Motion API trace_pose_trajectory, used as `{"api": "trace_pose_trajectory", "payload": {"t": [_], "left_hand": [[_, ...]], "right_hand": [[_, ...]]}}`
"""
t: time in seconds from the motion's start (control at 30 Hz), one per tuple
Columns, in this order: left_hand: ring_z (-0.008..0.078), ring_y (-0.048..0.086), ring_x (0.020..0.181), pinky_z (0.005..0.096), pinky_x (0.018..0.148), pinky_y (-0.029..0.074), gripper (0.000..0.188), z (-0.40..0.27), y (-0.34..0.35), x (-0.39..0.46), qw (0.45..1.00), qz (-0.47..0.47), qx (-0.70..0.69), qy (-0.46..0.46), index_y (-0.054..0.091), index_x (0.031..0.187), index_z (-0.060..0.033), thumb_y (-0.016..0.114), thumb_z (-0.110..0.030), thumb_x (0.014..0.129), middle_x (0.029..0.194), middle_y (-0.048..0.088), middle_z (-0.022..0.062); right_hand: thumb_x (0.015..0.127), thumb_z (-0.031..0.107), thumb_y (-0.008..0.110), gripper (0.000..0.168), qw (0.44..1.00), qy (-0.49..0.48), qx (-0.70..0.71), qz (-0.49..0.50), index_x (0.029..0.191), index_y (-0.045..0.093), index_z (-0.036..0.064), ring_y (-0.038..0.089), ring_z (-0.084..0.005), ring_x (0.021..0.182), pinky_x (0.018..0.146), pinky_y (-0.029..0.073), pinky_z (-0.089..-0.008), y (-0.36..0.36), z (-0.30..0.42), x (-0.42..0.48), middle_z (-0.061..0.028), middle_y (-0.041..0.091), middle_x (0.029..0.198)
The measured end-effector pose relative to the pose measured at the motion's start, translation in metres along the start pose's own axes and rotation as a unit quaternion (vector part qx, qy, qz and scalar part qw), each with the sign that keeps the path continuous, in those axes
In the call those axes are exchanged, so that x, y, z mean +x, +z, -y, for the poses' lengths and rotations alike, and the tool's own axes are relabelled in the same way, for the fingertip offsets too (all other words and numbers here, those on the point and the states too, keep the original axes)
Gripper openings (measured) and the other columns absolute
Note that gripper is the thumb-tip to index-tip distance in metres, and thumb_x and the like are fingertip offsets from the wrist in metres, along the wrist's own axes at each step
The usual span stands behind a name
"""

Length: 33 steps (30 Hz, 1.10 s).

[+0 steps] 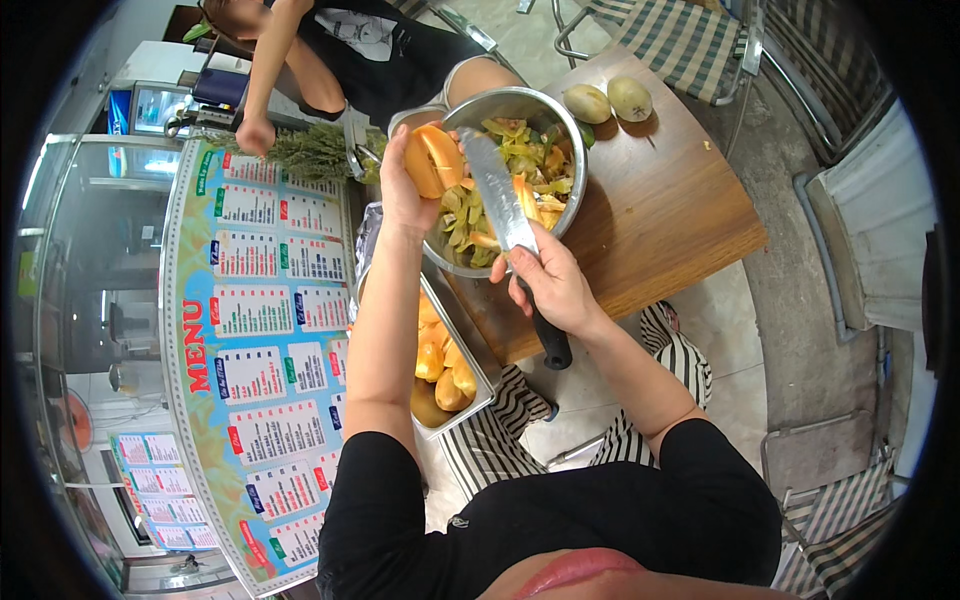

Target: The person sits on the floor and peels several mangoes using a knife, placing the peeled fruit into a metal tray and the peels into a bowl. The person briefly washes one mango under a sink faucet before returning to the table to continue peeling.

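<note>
My left hand (405,187) holds a peeled orange fruit (433,159), which looks like a mango, over a steel bowl (581,176). A dark slit runs through its flesh. In my right hand (551,281) is a kitchen knife (499,187) with a black handle, its broad blade slanting up across the bowl. The tip is close to the fruit; I cannot tell whether it touches. Greenish-yellow peels (461,214) and orange scraps fill much of the bowl. A rectangular metal tray (487,397) to the lower left contains several peeled orange fruits (454,382).
The bowl stands on a wooden table (660,202). Two whole yellow-green fruits (611,101) rest at its far side. Another person (397,60) in a black shirt sits across from me. A large menu board (255,315) flanks my left; checked chairs (675,45) stand beyond the table.
</note>
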State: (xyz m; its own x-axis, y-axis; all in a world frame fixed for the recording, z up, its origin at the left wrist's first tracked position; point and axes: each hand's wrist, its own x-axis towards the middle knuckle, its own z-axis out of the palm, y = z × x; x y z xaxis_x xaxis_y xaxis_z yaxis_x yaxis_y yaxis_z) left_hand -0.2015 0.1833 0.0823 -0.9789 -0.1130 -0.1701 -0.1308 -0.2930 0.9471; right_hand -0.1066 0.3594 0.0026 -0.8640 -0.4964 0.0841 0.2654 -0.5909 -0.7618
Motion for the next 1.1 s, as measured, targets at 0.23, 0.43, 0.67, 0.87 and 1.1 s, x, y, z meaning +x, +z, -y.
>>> {"api": "trace_pose_trajectory", "payload": {"t": [0.23, 0.43, 0.67, 0.87, 1.1], "left_hand": [[0.0373, 0.048, 0.110, 0.0492, 0.094, 0.039, 0.057, -0.006, -0.002, -0.011, 0.984, 0.043, -0.156, -0.074, 0.040, 0.122, 0.0051, 0.038, -0.041, 0.088, 0.119, 0.047, 0.0254], [0.0463, 0.025, 0.126, 0.0531, 0.105, 0.025, 0.055, 0.004, -0.027, -0.030, 0.927, 0.161, -0.336, -0.051, 0.027, 0.129, 0.0102, 0.034, -0.029, 0.092, 0.135, 0.026, 0.0313], [0.0432, 0.034, 0.122, 0.0486, 0.101, 0.036, 0.060, -0.006, -0.073, -0.073, 0.933, 0.101, -0.339, 0.062, 0.034, 0.125, 0.0069, 0.041, -0.043, 0.091, 0.131, 0.033, 0.0279], [0.0346, 0.049, 0.108, 0.0420, 0.086, 0.047, 0.050, -0.020, -0.139, -0.128, 0.974, -0.095, -0.196, 0.058, 0.043, 0.119, -0.0016, 0.048, -0.041, 0.089, 0.115, 0.048, 0.0210], [0.0221, 0.056, 0.098, 0.0339, 0.080, 0.049, 0.056, 0.004, -0.206, -0.136, 0.895, -0.222, 0.354, -0.157, 0.043, 0.124, -0.0075, 0.066, -0.027, 0.077, 0.105, 0.057, 0.0126]], "right_hand": [[0.095, 0.014, 0.037, 0.020, 0.997, -0.028, 0.041, -0.058, 0.112, 0.042, 0.004, 0.046, -0.0048, 0.050, 0.041, 0.040, -0.0184, -0.003, 0.001, 0.003, -0.0051, 0.056, 0.078], [0.095, 0.014, 0.039, 0.016, 0.979, 0.051, 0.190, -0.056, 0.108, 0.041, 0.006, 0.047, -0.0076, 0.052, 0.041, 0.041, -0.0205, -0.002, 0.007, 0.005, -0.0102, 0.055, 0.081], [0.093, 0.011, 0.041, 0.018, 0.969, 0.080, 0.230, -0.050, 0.110, 0.043, 0.007, 0.041, -0.0078, 0.055, 0.040, 0.036, -0.0180, -0.010, 0.005, 0.008, -0.0103, 0.052, 0.086], [0.094, 0.011, 0.040, 0.015, 0.974, 0.082, 0.210, -0.016, 0.107, 0.043, 0.004, 0.039, -0.0059, 0.055, 0.040, 0.035, -0.0170, -0.011, 0.002, 0.004, -0.0103, 0.049, 0.089], [0.093, 0.011, 0.041, 0.020, 0.983, 0.072, 0.171, 0.001, 0.113, 0.041, 0.006, 0.042, -0.0086, 0.054, 0.039, 0.037, -0.0182, -0.014, -0.001, 0.002, -0.0130, 0.051, 0.088]]}}
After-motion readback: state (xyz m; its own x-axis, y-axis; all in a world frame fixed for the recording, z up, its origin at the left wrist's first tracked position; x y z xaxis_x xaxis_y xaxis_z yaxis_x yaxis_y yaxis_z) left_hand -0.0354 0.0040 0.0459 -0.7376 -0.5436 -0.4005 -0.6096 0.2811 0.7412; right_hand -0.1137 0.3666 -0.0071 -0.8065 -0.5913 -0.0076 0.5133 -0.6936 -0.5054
